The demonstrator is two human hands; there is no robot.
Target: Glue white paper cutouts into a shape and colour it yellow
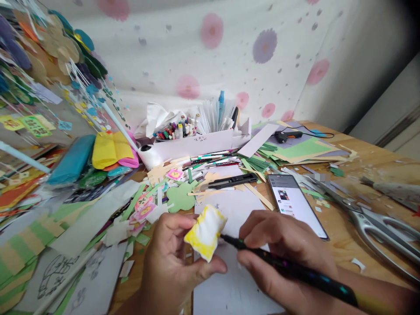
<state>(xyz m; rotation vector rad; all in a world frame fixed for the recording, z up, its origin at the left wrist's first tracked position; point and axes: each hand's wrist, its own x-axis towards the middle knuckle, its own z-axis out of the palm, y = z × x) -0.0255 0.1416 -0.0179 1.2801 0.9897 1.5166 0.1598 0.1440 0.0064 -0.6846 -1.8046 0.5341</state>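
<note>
My left hand (170, 258) is closed around a small white paper piece with yellow edges (205, 232), pinching it between thumb and fingers above the desk. My right hand (282, 258) grips a black pen (295, 271) with coloured dots, and its tip touches the right side of the yellow paper piece. Both hands hover over white sheets of paper (236, 210) lying on the wooden desk (361, 157).
A phone (295, 202) with a lit screen lies right of the sheets. Large silver scissors (370, 223) lie at the right. A black utility knife (232, 180), a white box of markers (197, 135), a glue gun (288, 136) and paper scraps crowd the desk.
</note>
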